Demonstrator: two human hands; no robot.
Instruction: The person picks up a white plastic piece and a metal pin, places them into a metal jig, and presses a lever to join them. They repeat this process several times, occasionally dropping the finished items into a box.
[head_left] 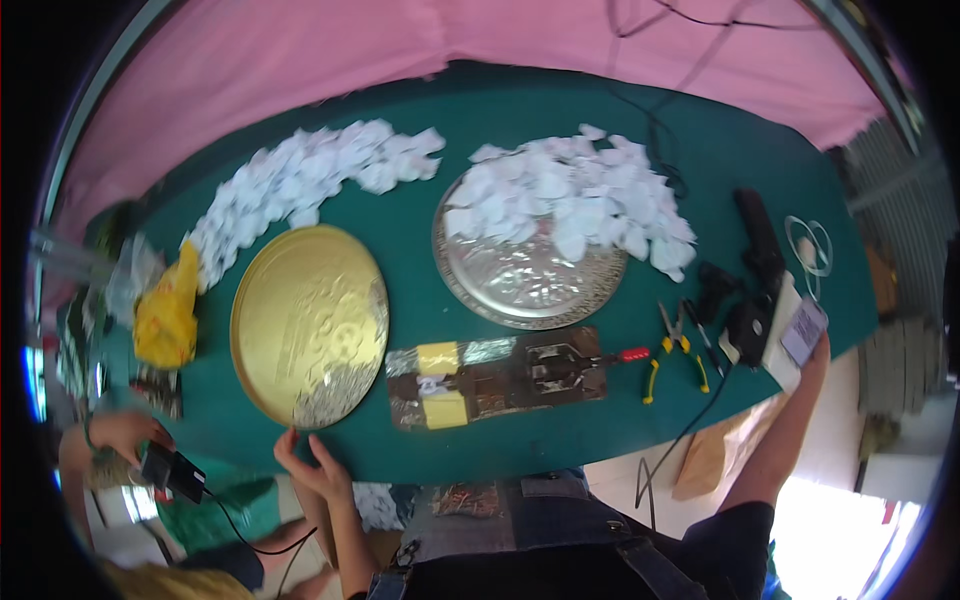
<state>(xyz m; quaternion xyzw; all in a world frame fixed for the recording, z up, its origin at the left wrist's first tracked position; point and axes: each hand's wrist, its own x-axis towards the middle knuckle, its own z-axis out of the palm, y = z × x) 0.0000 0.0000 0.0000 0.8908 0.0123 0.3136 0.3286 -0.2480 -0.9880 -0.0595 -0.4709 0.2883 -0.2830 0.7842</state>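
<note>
Gold tray (305, 315) near left hand (325, 478); white slips (580, 190) on silver tray (515, 283).

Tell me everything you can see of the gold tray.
The gold tray is round, looks like shiny metal, and has a raised-looking design across its face. It lies flat on the green tabletop, between the yellow plastic bag and the brown board. A speckled silvery patch shows at its lower right. The left hand has a fingertip by its near rim; whether it touches is unclear.
</note>
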